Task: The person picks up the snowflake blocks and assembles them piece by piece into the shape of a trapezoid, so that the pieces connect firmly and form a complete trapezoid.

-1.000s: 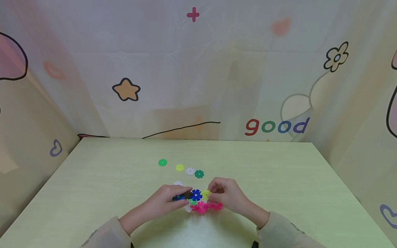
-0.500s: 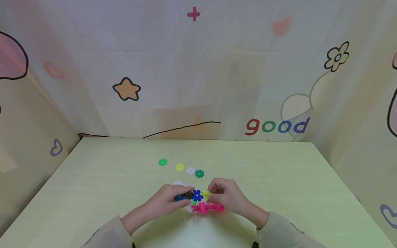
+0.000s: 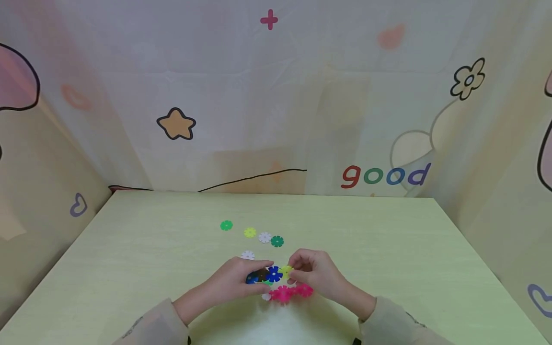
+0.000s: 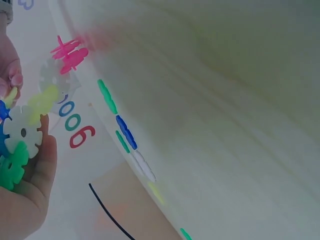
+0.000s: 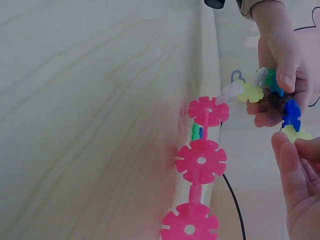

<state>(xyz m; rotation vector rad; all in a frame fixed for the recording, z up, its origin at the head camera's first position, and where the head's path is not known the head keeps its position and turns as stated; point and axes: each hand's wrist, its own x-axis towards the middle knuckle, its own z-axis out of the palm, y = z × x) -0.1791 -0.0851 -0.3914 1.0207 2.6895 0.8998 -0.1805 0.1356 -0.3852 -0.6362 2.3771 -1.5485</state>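
My left hand (image 3: 239, 278) grips a cluster of interlocking notched plastic discs, with thumb below and fingers above. In it I see a dark blue disc (image 3: 273, 274), a brown disc (image 5: 276, 101), a white disc (image 4: 22, 131) and a green disc (image 4: 14, 165). Between thumb and fingertips, my right hand (image 3: 317, 272) pinches a yellow disc (image 3: 286, 271) at the edge of the blue one. Pink discs (image 5: 201, 161), slotted together in a row, extend from the cluster on the near side. The left palm and fingers hide part of the cluster.
Beyond the hands, loose discs lie flat on the pale table (image 3: 366, 239): a light green disc (image 3: 226, 225), a yellow one, a white disc (image 3: 265, 237) and a dark green disc (image 3: 277, 241). Another white disc (image 3: 247, 255) lies just behind the left hand. A printed curtain (image 3: 241, 96) surrounds the table.
My left hand and the disc cluster have shifted slightly right and toward me. The right hand stays nearly in place, still pinching the yellow disc. The loose discs have not moved.
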